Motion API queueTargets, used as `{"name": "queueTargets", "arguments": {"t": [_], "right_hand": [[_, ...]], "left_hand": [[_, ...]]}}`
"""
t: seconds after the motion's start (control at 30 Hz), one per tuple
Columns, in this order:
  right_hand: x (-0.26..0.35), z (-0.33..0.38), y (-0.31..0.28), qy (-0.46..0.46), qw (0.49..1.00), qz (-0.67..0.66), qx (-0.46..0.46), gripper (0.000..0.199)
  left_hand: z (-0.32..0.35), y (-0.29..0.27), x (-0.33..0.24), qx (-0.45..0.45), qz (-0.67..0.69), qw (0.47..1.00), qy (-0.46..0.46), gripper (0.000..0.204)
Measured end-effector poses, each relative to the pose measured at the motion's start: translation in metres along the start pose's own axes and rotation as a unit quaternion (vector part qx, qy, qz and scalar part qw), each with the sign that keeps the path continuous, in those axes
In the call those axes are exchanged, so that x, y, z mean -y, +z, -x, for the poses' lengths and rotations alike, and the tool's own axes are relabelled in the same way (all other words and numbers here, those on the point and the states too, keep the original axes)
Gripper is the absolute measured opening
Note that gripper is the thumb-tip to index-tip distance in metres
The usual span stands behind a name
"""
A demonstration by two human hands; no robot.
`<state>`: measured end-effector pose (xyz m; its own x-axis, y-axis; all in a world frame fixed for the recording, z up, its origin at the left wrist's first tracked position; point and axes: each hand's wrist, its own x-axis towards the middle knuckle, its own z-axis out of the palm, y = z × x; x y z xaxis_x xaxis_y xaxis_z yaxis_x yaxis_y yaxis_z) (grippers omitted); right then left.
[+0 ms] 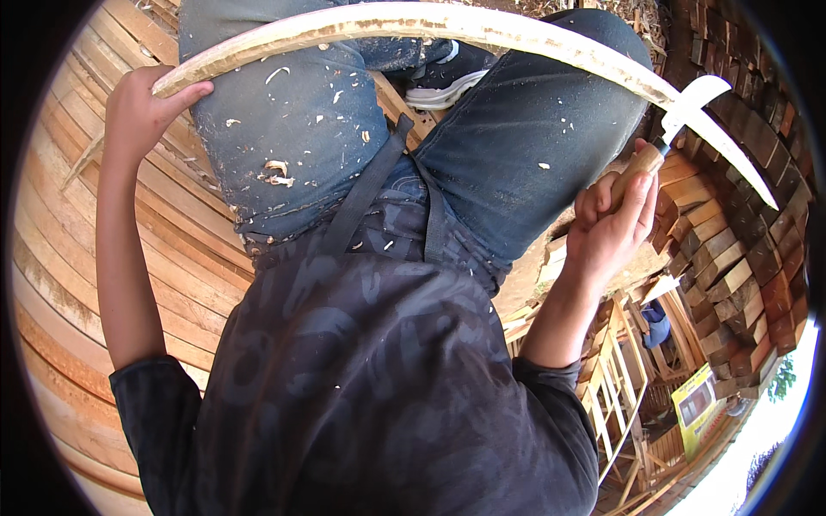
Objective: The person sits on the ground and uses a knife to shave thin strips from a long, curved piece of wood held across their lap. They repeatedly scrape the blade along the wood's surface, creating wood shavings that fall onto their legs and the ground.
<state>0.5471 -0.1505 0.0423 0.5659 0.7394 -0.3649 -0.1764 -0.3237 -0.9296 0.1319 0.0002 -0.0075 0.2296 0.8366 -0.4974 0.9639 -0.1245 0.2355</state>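
Note:
A long pale wooden stick [413, 21], stripped and tapered, lies across my thighs in blue jeans and curves from the left edge to a point at the far right. My left hand [142, 107] grips its left end, thumb over the top. My right hand [615, 224] is closed on the wooden handle of a knife [680, 116]. The knife's pale curved blade rests against the stick near its right end. Wood shavings are scattered on the jeans.
Stacked planks [95, 284] run along the left under my seat. Piled wood blocks [731, 258] fill the right side. Wooden frames [619, 387] and a yellow box [697, 404] stand at lower right. A black shoe [447, 73] shows between my knees.

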Motion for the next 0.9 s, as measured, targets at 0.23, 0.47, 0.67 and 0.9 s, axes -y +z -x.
{"name": "queueTargets", "arguments": {"t": [0.23, 0.47, 0.67, 0.9], "right_hand": [[-0.008, 0.019, 0.006, 0.057, 0.998, -0.026, 0.022, 0.039], [-0.012, 0.016, 0.003, 0.019, 0.999, -0.041, 0.003, 0.040], [-0.006, 0.016, -0.003, 0.044, 0.989, 0.118, 0.077, 0.038], [-0.006, 0.026, 0.012, 0.073, 0.992, 0.073, 0.074, 0.033]], "left_hand": [[0.001, 0.002, 0.000, 0.000, 0.009, 1.000, 0.006, 0.045], [0.000, -0.001, 0.000, -0.006, 0.005, 1.000, 0.008, 0.055], [0.001, -0.003, -0.003, 0.012, -0.002, 1.000, -0.006, 0.054], [0.000, -0.002, -0.004, 0.003, -0.003, 1.000, -0.004, 0.052]]}}
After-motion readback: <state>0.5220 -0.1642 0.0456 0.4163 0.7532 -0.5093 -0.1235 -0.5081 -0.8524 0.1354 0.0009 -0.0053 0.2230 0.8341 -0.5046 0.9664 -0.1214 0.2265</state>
